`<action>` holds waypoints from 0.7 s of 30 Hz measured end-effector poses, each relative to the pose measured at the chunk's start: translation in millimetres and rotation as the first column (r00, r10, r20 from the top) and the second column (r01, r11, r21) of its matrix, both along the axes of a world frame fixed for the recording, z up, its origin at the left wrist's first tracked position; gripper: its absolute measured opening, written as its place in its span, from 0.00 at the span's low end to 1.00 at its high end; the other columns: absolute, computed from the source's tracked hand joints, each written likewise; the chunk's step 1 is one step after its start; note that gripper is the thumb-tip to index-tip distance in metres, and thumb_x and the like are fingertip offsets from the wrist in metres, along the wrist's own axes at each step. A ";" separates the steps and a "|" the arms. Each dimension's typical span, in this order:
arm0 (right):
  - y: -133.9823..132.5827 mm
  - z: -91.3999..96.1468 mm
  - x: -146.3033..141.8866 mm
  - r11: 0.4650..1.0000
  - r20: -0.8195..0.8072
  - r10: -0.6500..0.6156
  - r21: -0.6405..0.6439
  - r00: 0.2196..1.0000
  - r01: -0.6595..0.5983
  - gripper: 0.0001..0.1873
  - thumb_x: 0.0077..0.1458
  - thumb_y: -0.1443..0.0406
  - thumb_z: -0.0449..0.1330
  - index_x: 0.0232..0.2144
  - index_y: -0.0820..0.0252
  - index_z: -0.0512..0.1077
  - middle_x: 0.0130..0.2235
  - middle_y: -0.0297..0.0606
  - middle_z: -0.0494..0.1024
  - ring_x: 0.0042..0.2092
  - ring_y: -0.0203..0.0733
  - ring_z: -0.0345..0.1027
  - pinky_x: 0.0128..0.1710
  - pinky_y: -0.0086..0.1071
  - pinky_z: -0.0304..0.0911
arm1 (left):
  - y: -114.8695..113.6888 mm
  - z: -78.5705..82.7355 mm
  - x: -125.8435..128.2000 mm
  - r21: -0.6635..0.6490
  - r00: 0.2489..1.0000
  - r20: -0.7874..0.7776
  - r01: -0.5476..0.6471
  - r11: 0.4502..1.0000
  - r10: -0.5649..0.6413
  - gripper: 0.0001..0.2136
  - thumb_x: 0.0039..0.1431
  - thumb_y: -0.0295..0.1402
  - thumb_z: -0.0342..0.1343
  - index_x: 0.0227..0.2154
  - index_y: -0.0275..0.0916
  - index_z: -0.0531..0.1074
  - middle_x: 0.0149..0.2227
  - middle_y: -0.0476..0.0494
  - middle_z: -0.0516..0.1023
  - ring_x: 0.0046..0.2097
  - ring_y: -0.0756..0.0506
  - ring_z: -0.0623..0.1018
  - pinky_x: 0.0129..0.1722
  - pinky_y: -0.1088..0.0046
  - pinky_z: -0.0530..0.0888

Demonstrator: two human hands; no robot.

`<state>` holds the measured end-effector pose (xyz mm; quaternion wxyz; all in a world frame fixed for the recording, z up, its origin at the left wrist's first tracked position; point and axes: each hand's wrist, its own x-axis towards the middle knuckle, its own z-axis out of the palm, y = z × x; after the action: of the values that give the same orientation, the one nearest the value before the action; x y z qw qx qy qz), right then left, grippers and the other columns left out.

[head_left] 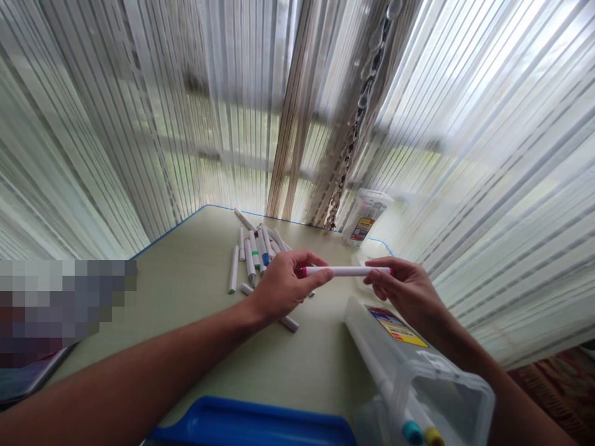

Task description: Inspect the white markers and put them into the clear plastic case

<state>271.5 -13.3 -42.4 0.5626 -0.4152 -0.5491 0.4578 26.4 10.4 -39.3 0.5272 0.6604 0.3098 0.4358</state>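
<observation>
A white marker (351,271) with pink ends is held level above the table, one end in each hand. My left hand (290,282) pinches its left end between thumb and fingers. At its right end, the fingertips of my right hand (404,285) are closed round it. Beyond my left hand lies a loose pile of white markers (251,251), some with green or blue bands; my hand hides part of it. Below my right hand, a clear plastic case (390,347) lies on its side, its opening towards me, with a teal-ended and a yellow-ended marker inside.
A second clear case (365,220) holding markers stands upright at the table's back edge. A blue tray (260,424) sits at the near edge. String curtains (232,111) hang behind the pale table (176,291). A blurred-out area covers the far left.
</observation>
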 end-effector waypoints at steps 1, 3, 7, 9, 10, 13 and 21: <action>-0.3 0.9 -0.9 1.000 -0.003 -0.006 -0.001 1.000 0.006 0.11 0.46 0.64 0.73 0.34 0.58 0.82 0.24 0.38 0.81 0.19 0.29 0.61 0.18 0.24 0.55 | 0.0 0.1 0.1 -0.003 1.000 0.005 0.003 1.000 -0.003 0.14 0.56 0.40 0.63 0.36 0.32 0.77 0.21 0.53 0.70 0.18 0.57 0.64 0.15 0.83 0.60; -1.2 4.1 -3.7 1.000 -0.018 -0.016 -0.013 1.000 0.015 0.11 0.45 0.63 0.73 0.34 0.59 0.82 0.24 0.38 0.80 0.19 0.29 0.61 0.18 0.24 0.55 | 0.3 0.2 0.5 -0.016 1.000 0.020 0.002 1.000 -0.002 0.14 0.56 0.40 0.62 0.38 0.32 0.77 0.24 0.50 0.73 0.19 0.56 0.65 0.15 0.82 0.61; -3.3 11.2 -9.3 0.998 -0.064 -0.020 -0.067 0.998 0.015 0.13 0.46 0.60 0.73 0.35 0.60 0.82 0.25 0.42 0.81 0.20 0.30 0.62 0.18 0.24 0.55 | 2.0 0.6 2.3 -0.061 0.995 0.095 -0.019 0.998 0.025 0.13 0.59 0.37 0.59 0.40 0.30 0.77 0.29 0.45 0.77 0.18 0.56 0.66 0.15 0.80 0.65; -4.5 13.5 -10.3 0.996 -0.088 -0.017 -0.087 0.996 0.010 0.14 0.48 0.59 0.72 0.36 0.61 0.82 0.26 0.44 0.82 0.20 0.30 0.63 0.18 0.24 0.55 | 3.1 0.9 3.1 -0.089 0.989 0.148 -0.014 0.996 0.027 0.12 0.61 0.35 0.56 0.40 0.31 0.76 0.30 0.44 0.77 0.18 0.56 0.67 0.15 0.80 0.66; -5.1 14.3 -10.2 0.996 -0.099 -0.014 -0.093 0.995 0.005 0.14 0.48 0.59 0.71 0.37 0.61 0.82 0.27 0.45 0.82 0.20 0.30 0.63 0.18 0.24 0.56 | 3.5 1.1 3.4 -0.107 0.985 0.168 -0.010 0.994 0.028 0.12 0.62 0.35 0.54 0.41 0.31 0.75 0.31 0.44 0.77 0.17 0.56 0.67 0.15 0.79 0.66; -6.1 15.3 -9.3 0.995 -0.122 -0.002 -0.097 0.993 -0.010 0.14 0.50 0.59 0.69 0.37 0.62 0.82 0.28 0.46 0.83 0.20 0.32 0.64 0.18 0.25 0.56 | 4.5 2.0 3.6 -0.168 0.975 0.219 0.002 0.986 0.035 0.11 0.64 0.33 0.50 0.41 0.31 0.74 0.30 0.43 0.77 0.17 0.55 0.68 0.15 0.79 0.67; -4.6 15.4 -8.9 0.995 -0.150 0.018 -0.091 0.989 -0.031 0.13 0.53 0.61 0.66 0.39 0.63 0.82 0.30 0.47 0.83 0.20 0.34 0.65 0.18 0.27 0.57 | 6.4 1.4 2.7 -0.220 0.956 0.290 0.034 0.975 0.032 0.11 0.65 0.32 0.48 0.40 0.32 0.73 0.30 0.42 0.78 0.18 0.54 0.69 0.15 0.78 0.67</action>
<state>262.5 -17.8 -27.0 0.5763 -0.3988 -0.4889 0.5194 29.2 16.8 -38.0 0.6379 0.5259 0.2750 0.4907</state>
